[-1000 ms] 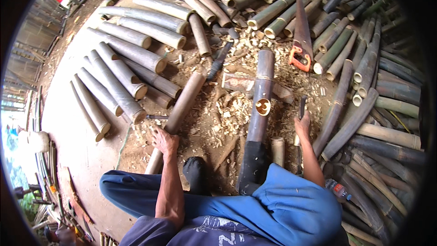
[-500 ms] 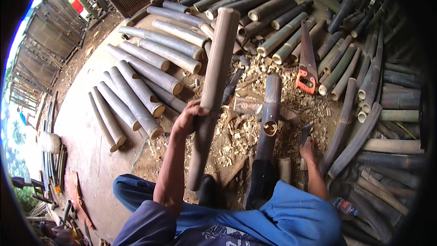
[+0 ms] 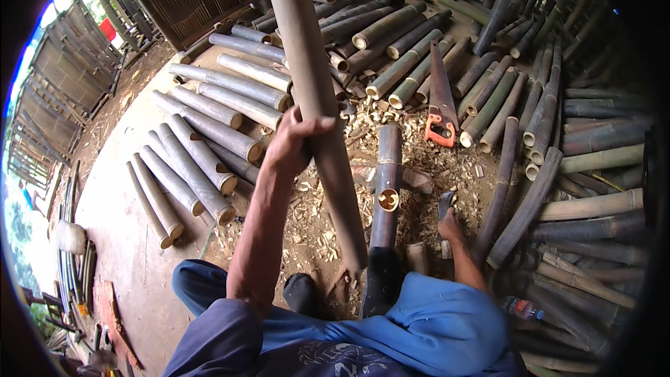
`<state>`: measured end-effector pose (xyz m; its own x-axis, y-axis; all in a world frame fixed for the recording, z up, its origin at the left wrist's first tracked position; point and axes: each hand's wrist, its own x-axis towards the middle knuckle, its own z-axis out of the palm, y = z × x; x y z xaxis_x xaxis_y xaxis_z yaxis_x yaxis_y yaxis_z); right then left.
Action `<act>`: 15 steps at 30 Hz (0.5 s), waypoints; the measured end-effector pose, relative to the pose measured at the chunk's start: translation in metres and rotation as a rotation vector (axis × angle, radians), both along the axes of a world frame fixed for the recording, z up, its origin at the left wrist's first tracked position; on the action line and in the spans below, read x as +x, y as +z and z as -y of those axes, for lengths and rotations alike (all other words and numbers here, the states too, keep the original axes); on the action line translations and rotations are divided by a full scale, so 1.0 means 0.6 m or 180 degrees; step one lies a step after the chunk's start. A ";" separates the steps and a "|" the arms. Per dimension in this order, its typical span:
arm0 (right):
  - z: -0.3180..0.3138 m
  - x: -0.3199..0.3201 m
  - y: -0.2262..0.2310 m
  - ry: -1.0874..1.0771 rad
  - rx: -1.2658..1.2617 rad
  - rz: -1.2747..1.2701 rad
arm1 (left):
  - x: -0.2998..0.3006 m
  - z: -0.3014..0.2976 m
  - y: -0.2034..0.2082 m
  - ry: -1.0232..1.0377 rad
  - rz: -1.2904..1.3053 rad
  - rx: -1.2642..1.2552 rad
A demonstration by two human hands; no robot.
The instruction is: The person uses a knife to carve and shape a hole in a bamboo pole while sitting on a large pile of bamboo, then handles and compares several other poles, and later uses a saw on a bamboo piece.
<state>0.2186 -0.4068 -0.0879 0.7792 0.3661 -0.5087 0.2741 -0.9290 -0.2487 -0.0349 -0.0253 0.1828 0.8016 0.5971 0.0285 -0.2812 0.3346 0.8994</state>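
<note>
My left hand [image 3: 296,136] is wrapped round the middle of a long brown bamboo tube [image 3: 300,42]. The tube stands nearly upright, its top leaning left past the upper edge and its lower end above my feet. Low on the right, my right hand [image 3: 452,228] is closed on a dark-bladed tool [image 3: 445,204]; its exact kind is hard to make out. Between the hands a dark bamboo tube with a round hole cut in its side [image 3: 388,171] lies on the ground pointing away from me. My dark boot [image 3: 382,272] is at its near end.
Pale wood chips [image 3: 314,199] cover the ground. An orange-handled saw [image 3: 441,108] lies beyond the holed tube. Cut bamboo tubes [image 3: 192,167] lie in rows at left and far, and longer bamboo pieces [image 3: 527,206] are heaped at right. A plastic bottle [image 3: 522,308] lies by my right knee.
The held tube has swung from leaning right to leaning left at the top, and my left hand has risen. The whole scene has shifted slightly left; my right hand still grips its tool.
</note>
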 end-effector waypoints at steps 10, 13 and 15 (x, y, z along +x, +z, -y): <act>-0.032 -0.020 0.014 -0.0073 0.0169 -0.0296 | 0.116 0.117 0.127 -0.0117 0.0197 0.1383; 0.007 0.015 0.000 -0.0084 0.0035 -0.0048 | 0.128 0.168 0.144 -0.0656 0.0631 0.0925; 0.008 0.018 -0.013 -0.0044 0.0008 -0.0027 | 0.125 0.175 0.146 -0.0715 0.0514 0.1183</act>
